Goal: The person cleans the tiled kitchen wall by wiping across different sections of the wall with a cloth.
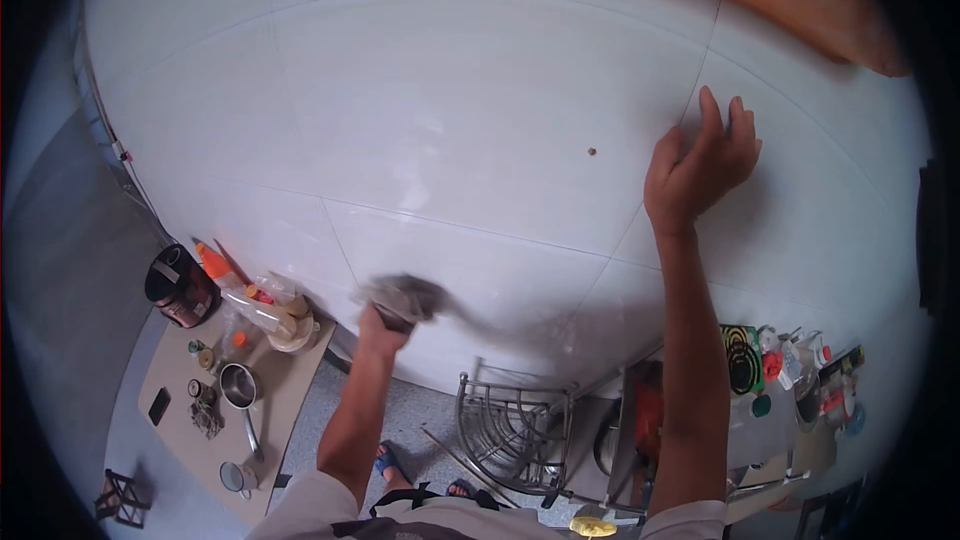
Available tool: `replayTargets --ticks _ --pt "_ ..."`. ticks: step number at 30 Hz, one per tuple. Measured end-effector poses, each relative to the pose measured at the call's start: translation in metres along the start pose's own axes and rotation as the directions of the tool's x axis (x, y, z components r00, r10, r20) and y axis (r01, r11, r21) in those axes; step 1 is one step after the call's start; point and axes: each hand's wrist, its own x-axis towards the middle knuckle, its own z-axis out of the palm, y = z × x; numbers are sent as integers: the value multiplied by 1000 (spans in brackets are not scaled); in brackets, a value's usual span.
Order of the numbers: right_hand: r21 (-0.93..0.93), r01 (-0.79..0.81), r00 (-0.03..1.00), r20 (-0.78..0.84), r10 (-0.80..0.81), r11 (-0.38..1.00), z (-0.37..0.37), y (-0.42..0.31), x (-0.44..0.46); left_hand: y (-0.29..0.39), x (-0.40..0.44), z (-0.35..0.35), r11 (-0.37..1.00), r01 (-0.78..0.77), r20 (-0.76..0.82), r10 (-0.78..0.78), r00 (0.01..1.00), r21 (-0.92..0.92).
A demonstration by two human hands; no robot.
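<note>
My left hand (384, 328) is closed on a grey-brown cloth (402, 298), which is blurred and lies against the lower part of the white tiled wall (480, 110). Higher up and to the right, my right hand (706, 162) is raised in front of the wall with its fingers apart and nothing in them. Whether its fingertips touch the tiles I cannot tell. Between the two hands a small brown spot marks the wall.
A table (285, 440) at the left holds a saucepan (239, 386), a dark appliance (181, 285), a mug and jars. Below centre stands a metal rack (515, 430). Kitchen items and a green box (741, 358) are at the right. An orange-brown shape spans the top right.
</note>
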Motion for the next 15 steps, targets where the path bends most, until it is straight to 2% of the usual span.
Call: replayTargets --ticks 1,2,3,4,6,7,9,10,12,14,15 --pt "1 0 1000 -2 0 1000 0 0 0 -13 26 -38 998 8 -136 -1 991 56" --pt "-1 0 1000 -2 0 1000 0 0 0 -29 18 -45 982 -19 -203 58 978 189" --pt "0 0 1000 -3 0 1000 0 0 0 -47 -7 -32 910 -78 -427 265 865 406" --pt "1 -3 1000 1 3 1000 0 0 0 -59 -3 -57 825 -202 -341 423 840 527" --pt "-14 -5 1000 8 5 1000 0 1 0 -69 -9 -67 771 -322 -258 524 812 550" --pt "4 -3 1000 2 3 1000 1 1 1 -63 -8 -71 771 -312 -255 515 819 554" --pt "3 -2 1000 14 2 1000 -1 1 -1 -42 -22 -59 973 -83 -182 124 976 216" --pt "10 1 1000 4 -1 1000 0 0 1 -39 -32 -39 972 -69 -184 112 977 224" --pt "13 2 1000 -11 -2 1000 -1 1 1 -33 -51 15 915 -380 -112 395 912 135" --pt "22 -6 1000 -2 6 1000 -1 1 1 -32 -53 51 792 -565 -59 591 804 232" --pt "31 -7 1000 -5 7 999 0 1 1 -34 -48 64 739 -609 -51 647 761 289"
